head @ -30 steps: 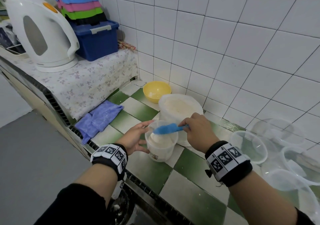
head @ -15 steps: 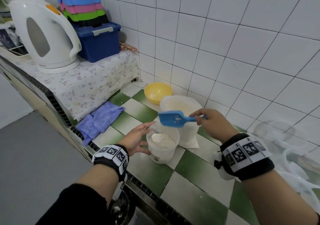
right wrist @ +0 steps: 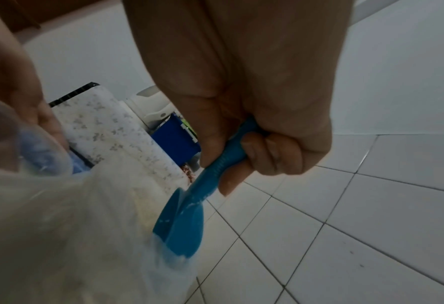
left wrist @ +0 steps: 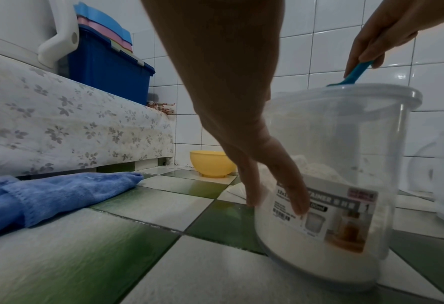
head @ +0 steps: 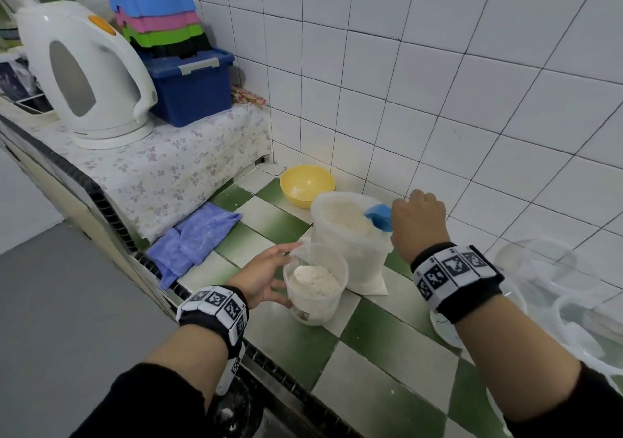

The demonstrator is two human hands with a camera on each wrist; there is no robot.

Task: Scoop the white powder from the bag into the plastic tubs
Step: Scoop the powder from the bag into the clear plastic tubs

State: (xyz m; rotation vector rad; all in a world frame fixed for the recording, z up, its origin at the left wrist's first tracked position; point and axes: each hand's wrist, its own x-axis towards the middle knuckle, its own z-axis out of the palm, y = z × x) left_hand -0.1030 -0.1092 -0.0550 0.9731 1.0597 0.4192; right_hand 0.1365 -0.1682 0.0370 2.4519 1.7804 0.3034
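On the green-and-white tiled counter (head: 381,400) a clear plastic tub (head: 317,286) stands upright, its open mouth facing up, partly filled with a mound of white powder (head: 315,281); a printed label shows on its side in the left wrist view. The left hand (head: 266,277) rests against the tub's left side with straight, spread fingers (left wrist: 288,185) lying flat on the wall and pointing down toward the counter, so it steadies the tub rather than wrapping it. Just behind the tub, touching or nearly touching it, stands the bag (head: 350,242), a translucent plastic sack upright with its mouth open upward and white powder visible inside. The right hand (head: 419,225) is above the bag's right rim, its fingers curled tightly round the handle of a blue scoop (head: 379,216). The scoop's long axis slants steeply: the handle runs up into the fist and the bowl points down and to the left into the bag's mouth, its front edge dipped in the powder, with white dust clinging to the blade in the right wrist view. A yellow bowl (head: 307,185) sits behind the bag near the tiled wall, a blue cloth (head: 192,238) lies at the left, and several empty clear tubs (head: 539,265) are at the far right. A white kettle (head: 84,77) and a blue box (head: 192,87) stand on a flowered cloth at the raised left end.
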